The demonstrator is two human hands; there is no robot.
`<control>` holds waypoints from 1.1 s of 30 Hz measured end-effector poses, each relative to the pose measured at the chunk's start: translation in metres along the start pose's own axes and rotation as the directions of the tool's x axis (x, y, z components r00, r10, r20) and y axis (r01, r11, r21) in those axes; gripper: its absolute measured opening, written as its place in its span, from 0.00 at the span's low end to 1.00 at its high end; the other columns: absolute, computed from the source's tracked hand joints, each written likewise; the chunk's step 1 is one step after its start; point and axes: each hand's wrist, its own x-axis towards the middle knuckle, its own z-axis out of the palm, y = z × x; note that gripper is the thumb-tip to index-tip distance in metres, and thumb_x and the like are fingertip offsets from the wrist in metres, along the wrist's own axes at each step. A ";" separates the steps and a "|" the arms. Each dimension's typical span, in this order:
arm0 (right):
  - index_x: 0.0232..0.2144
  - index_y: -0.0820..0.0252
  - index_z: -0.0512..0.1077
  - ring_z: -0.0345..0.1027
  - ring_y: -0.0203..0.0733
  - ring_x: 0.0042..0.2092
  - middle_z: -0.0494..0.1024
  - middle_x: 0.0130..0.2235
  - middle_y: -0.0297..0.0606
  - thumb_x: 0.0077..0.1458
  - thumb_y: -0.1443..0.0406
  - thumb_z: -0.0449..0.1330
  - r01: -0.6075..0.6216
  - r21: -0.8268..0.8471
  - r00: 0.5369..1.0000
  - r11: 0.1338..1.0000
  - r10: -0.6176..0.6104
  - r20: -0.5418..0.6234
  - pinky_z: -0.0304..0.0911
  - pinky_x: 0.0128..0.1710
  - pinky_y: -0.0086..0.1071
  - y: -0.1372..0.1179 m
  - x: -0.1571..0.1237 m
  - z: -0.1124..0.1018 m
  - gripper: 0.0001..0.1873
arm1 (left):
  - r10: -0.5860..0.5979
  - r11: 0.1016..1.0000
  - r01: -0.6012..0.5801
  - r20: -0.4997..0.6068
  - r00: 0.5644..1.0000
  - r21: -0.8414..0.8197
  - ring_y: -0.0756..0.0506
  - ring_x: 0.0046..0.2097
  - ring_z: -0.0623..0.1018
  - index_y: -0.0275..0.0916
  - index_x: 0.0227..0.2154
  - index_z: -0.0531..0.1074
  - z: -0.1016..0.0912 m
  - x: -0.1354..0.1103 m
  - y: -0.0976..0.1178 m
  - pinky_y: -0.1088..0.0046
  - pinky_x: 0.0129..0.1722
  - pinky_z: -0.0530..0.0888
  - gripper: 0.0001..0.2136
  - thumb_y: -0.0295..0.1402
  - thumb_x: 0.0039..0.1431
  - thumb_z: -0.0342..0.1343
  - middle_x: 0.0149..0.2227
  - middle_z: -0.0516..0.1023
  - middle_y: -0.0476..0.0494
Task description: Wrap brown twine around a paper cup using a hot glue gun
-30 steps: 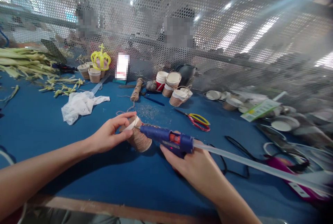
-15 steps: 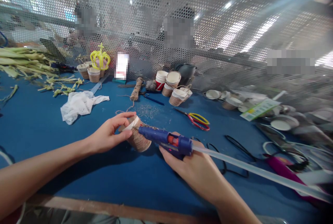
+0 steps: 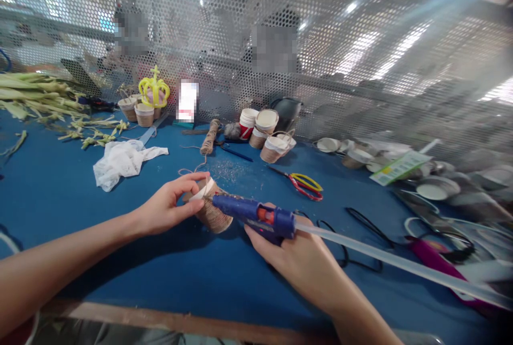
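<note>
Fingers and thumb of my left hand [image 3: 176, 200] grip the white rim of a small paper cup [image 3: 216, 215] wrapped in brown twine, tilted over the blue table. My right hand [image 3: 286, 248] is closed around a blue glue gun [image 3: 256, 211], whose nozzle meets the twine near the cup's rim. Out of the gun's back runs a long, translucent glue stick [image 3: 372, 251]. A loose strand of twine leads from behind the cup towards a twine bundle [image 3: 210, 136]. Whether glue is coming out at the nozzle is too small to tell.
Yellow-and-red-handled scissors [image 3: 304, 184] lie beyond the glue gun. Twine-wrapped cups [image 3: 274, 150] stand by the perforated metal screen [image 3: 224, 29]. A crumpled white plastic bag [image 3: 120, 163] and pale green husks [image 3: 36, 93] are on the left; a black cord [image 3: 368, 227] lies on the right.
Almost nothing differs. The glue gun and my right hand have shifted very slightly left, with the nozzle still at the cup. My left hand keeps its hold.
</note>
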 end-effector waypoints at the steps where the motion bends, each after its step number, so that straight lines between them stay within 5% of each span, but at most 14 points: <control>1: 0.20 0.57 0.65 0.64 0.38 0.23 0.71 0.21 0.33 0.50 0.68 0.52 0.001 0.000 1.000 1.000 -0.001 0.001 0.59 0.25 0.30 0.000 0.000 0.000 0.08 | 0.001 1.000 -0.001 -0.001 1.000 0.001 0.40 0.59 0.62 0.35 0.29 0.68 0.000 0.000 0.000 0.60 0.55 0.61 0.07 0.33 0.57 0.50 0.56 0.65 0.33; 9: 0.27 0.58 0.72 0.65 0.38 0.22 0.71 0.19 0.33 0.48 0.68 0.52 0.113 -0.075 0.994 0.991 -0.113 0.007 0.61 0.23 0.30 0.009 0.003 -0.011 0.08 | -0.002 1.000 0.002 0.042 0.999 0.007 0.40 0.58 0.64 0.36 0.26 0.64 -0.003 0.000 0.001 0.62 0.55 0.61 0.07 0.33 0.57 0.50 0.59 0.62 0.35; 33: 0.22 0.60 0.70 0.63 0.37 0.20 0.71 0.18 0.35 0.50 0.68 0.50 0.052 -0.041 0.999 0.998 -0.052 0.009 0.62 0.21 0.29 0.000 0.006 -0.009 0.11 | 0.010 1.000 -0.011 0.077 0.997 0.007 0.40 0.60 0.62 0.37 0.23 0.63 -0.006 0.001 0.001 0.62 0.55 0.61 0.08 0.32 0.56 0.51 0.58 0.63 0.35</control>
